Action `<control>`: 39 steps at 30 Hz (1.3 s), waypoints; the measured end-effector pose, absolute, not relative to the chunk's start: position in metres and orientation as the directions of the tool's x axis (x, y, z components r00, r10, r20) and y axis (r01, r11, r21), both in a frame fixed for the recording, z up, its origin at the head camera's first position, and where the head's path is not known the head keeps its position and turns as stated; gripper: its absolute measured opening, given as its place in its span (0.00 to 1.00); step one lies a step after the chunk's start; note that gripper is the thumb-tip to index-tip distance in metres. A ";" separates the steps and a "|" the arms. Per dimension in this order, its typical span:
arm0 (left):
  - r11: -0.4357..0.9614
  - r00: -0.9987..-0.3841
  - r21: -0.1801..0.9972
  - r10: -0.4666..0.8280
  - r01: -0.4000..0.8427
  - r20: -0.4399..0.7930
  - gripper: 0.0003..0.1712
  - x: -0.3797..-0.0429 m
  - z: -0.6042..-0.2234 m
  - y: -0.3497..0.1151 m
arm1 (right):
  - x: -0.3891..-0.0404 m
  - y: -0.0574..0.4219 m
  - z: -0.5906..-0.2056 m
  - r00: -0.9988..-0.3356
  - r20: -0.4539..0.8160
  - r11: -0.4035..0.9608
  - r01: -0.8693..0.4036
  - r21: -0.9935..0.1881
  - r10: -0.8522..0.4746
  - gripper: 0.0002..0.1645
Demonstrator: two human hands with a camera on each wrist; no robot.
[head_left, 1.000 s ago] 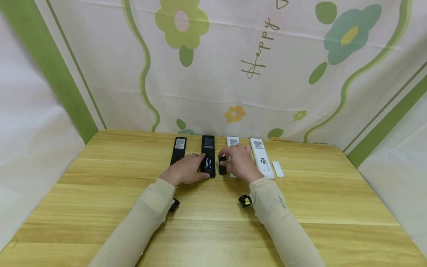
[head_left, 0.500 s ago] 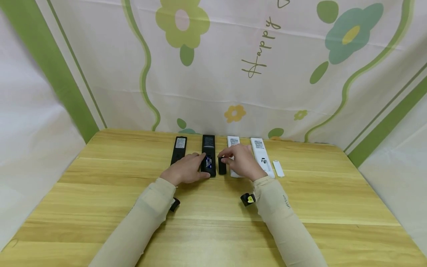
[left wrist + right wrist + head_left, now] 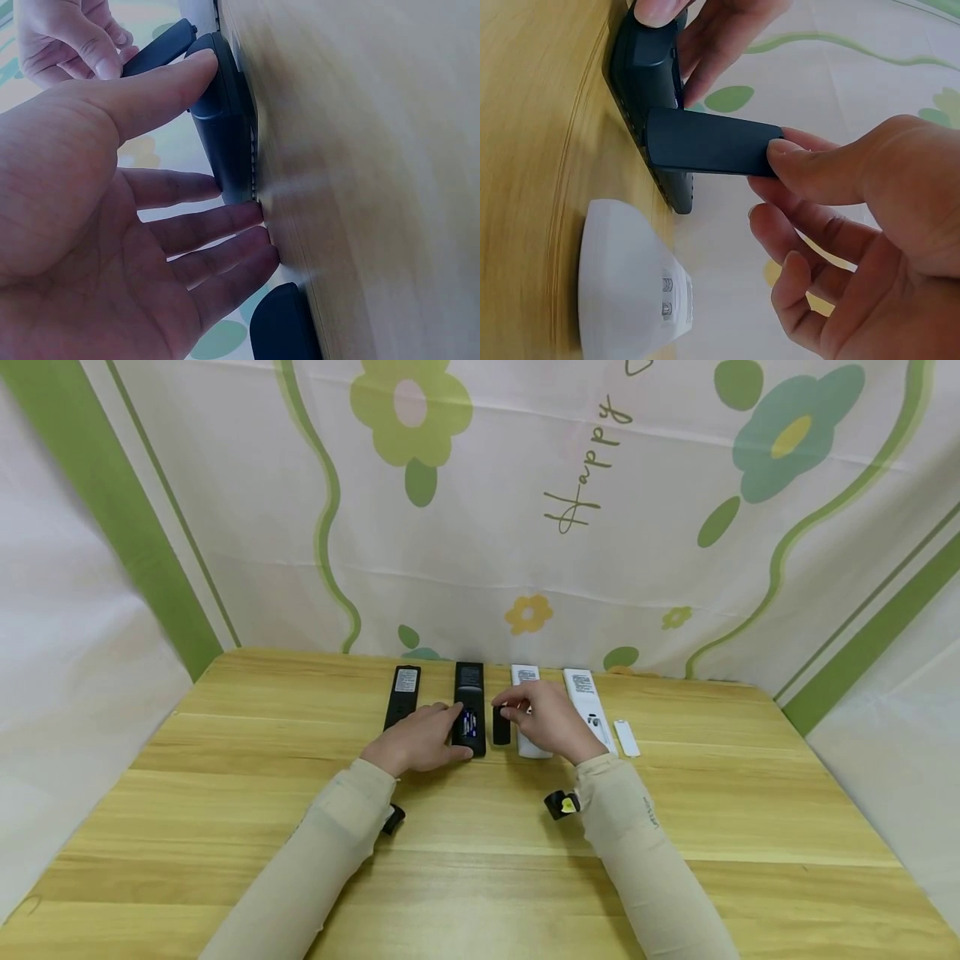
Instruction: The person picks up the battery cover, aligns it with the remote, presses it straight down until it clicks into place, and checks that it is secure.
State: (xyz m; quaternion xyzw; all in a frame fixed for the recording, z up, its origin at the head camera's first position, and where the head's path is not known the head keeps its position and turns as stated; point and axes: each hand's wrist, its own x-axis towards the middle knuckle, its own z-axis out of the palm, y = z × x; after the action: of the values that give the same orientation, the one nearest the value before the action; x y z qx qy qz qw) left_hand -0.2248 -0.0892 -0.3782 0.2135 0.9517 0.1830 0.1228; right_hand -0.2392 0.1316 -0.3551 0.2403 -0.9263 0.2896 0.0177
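Cloth backdrop (image 3: 465, 552): upright beyond both grips, printed with flowers and the word "Happy".
Wooden table (image 3: 480, 893): under both grips, bare grain showing between the forearms.
Left sleeve (image 3: 307, 852): slants in from below the left grip, ending at the wrist.
Right sleeve (image 3: 652, 852): slants in below the right grip, leaning the opposite way.
Left hand (image 3: 420, 737): back upward, palm raised off the wood; fingers spread and fairly straight, the thumb laid on the near end of the open black remote (image 3: 470, 697), the index tip at its left side, the other tips reaching down to the tabletop.
Right hand (image 3: 551, 718): arched over the nearer white remote (image 3: 532, 747); thumb and index finger pinch the black battery cover (image 3: 501, 727), the remaining fingers loosely bent.
Open black remote: lying between the two grips, compartment up.
Other black remote (image 3: 403, 693): left of that, partly behind the left hand.
Farther white remote (image 3: 587, 697): just right of the pinch hand, its compartment exposed.
Black battery cover: slanting down from the pinch, just right of the open black remote; whether they touch, I cannot tell.
White cover (image 3: 626, 738): flat, farthest right of the pinch.
Batteries (image 3: 468, 724): blue, inside the open black remote, left of the pinch.
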 end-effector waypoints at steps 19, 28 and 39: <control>0.841 -0.877 0.400 0.454 0.365 -0.155 0.48 -0.225 -0.378 -0.090 | -0.239 0.128 -0.354 -0.869 0.284 0.652 -0.493 -0.576 -0.406 0.10; 0.842 -0.883 0.408 0.444 0.353 -0.152 0.48 -0.226 -0.379 -0.089 | -0.238 0.124 -0.356 -0.851 0.340 0.629 -0.526 -0.572 -0.401 0.09; 0.843 -0.881 0.407 0.445 0.353 -0.158 0.48 -0.225 -0.377 -0.089 | -0.236 0.122 -0.358 -0.860 0.348 0.627 -0.510 -0.589 -0.372 0.08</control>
State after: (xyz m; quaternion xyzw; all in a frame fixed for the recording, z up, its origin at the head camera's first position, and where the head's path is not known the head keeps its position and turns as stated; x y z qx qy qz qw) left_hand -0.2254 -0.0889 -0.3774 0.2098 0.9518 0.1863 0.1239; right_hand -0.2364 0.1215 -0.3576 0.2458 -0.8968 0.3549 0.0969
